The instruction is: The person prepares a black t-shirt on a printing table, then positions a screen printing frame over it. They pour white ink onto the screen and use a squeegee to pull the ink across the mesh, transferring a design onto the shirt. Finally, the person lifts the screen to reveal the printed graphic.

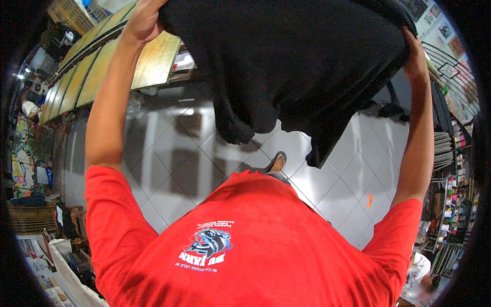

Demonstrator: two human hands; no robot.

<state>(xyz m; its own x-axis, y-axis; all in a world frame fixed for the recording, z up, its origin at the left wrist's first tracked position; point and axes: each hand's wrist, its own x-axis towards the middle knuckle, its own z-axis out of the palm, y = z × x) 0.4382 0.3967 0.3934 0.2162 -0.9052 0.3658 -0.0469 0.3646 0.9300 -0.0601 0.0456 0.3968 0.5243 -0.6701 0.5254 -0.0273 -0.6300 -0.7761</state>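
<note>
A large piece of black fabric (296, 61) hangs spread between my raised hands across the top of the view, with uneven folds dangling over the tiled floor. My left hand (146, 23) grips it at the upper left, its fingertips partly out of view. My right hand (415, 56) is closed on the fabric's right edge. Behind my left arm is a row of pale, yellowish flat boards (110, 61).
Tiled floor (169, 153) lies below me, with my sandalled foot (279, 162) on it. More dark cloth (391, 107) is at right, beside racks (450, 194) of small containers and stacked frames. A person (30, 107) is at far left, another (419, 271) at lower right.
</note>
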